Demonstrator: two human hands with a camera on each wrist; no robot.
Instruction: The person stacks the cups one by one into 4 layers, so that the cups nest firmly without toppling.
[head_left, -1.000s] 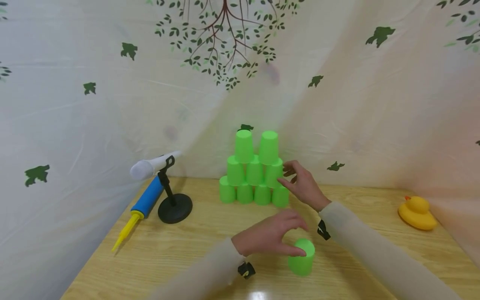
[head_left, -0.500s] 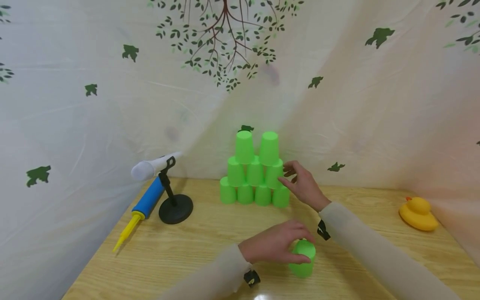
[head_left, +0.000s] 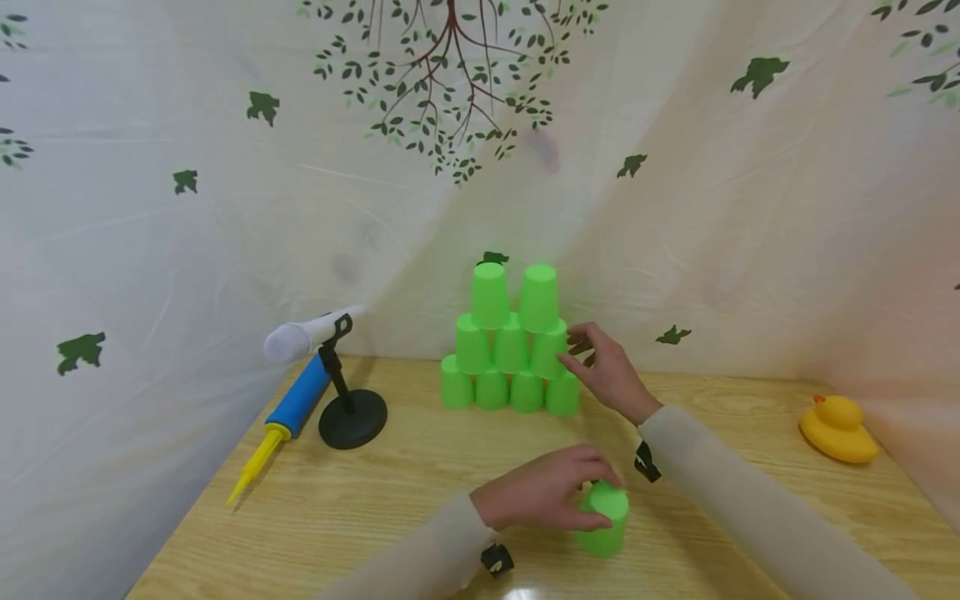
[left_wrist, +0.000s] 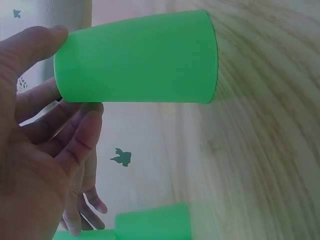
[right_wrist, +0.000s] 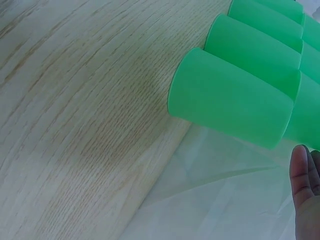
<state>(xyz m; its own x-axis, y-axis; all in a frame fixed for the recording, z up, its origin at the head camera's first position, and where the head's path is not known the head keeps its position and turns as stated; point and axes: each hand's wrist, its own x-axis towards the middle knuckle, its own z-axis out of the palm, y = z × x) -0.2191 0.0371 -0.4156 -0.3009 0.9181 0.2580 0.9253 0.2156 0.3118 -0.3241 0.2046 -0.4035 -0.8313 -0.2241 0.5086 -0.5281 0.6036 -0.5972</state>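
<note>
Green cup [head_left: 603, 521] stands upside-down on the table [head_left: 337, 517], gripped by left hand [head_left: 543, 498].

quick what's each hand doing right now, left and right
Left hand: fingers curled round the lone green cup on the table.
Right hand: open, holding nothing, fingers at the right edge of the cup pyramid.

Left hand [head_left: 543, 498] low and near, fingers and thumb curled round the single upside-down green plastic cup [head_left: 604, 521], sleeve angled in from bottom centre. Right hand [head_left: 609, 372] farther out past that cup, fingers loosely spread, fingertips at the cup pyramid's right edge; forearm stretched in from lower right.
</note>
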